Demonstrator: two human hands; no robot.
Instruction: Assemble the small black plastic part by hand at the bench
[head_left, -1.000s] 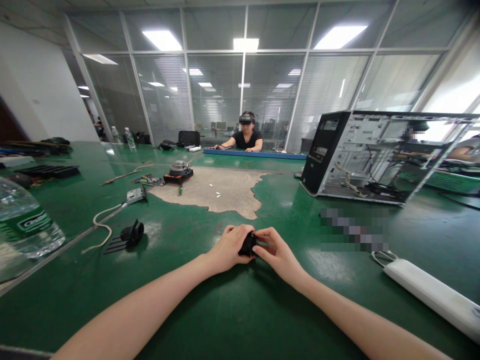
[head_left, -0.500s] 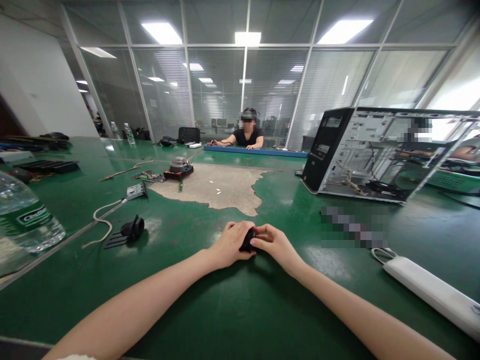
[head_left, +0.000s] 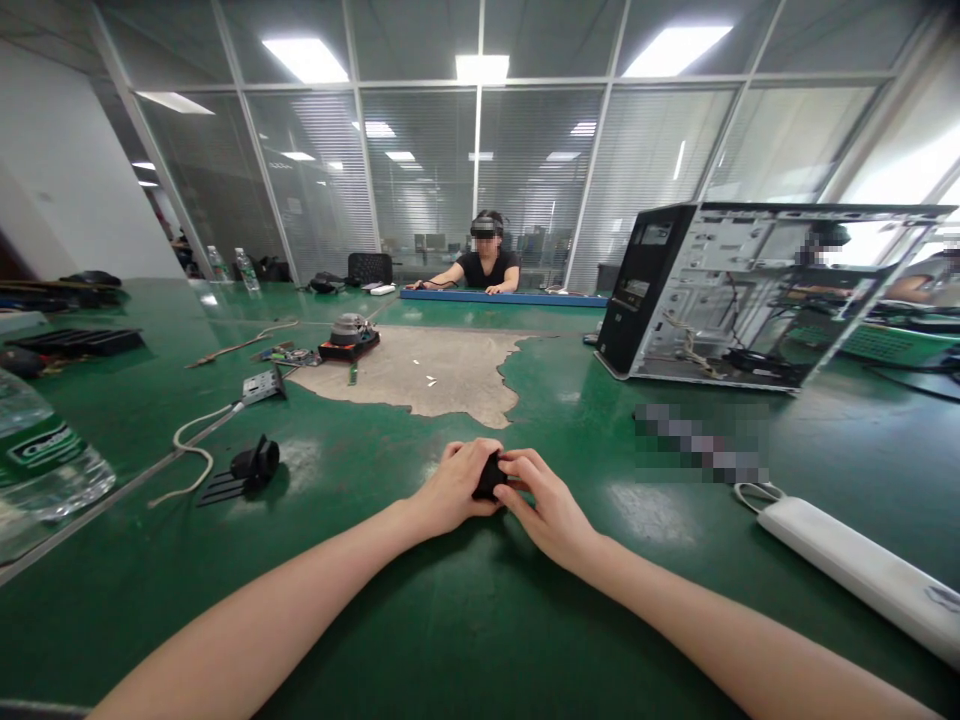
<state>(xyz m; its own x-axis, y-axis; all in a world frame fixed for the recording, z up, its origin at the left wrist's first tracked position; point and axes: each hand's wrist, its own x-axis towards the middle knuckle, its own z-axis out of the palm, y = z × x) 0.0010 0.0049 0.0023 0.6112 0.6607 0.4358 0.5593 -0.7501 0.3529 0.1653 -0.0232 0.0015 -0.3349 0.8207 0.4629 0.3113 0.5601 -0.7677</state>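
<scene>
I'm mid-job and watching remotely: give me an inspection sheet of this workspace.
Surface: green table, with a jagged-edged beige patch.
Things in hand: small black part, partly covered by fingers.
Clutter: black finned piece and water bottle at left; open computer case and white power strip at right.
Hands: left hand holds the small black part; right hand has fingertips at its right side, grip unclear.
Cables: pale cable trails from a metal bracket at left.
Surroundings: glass partition behind; person across the table.
</scene>
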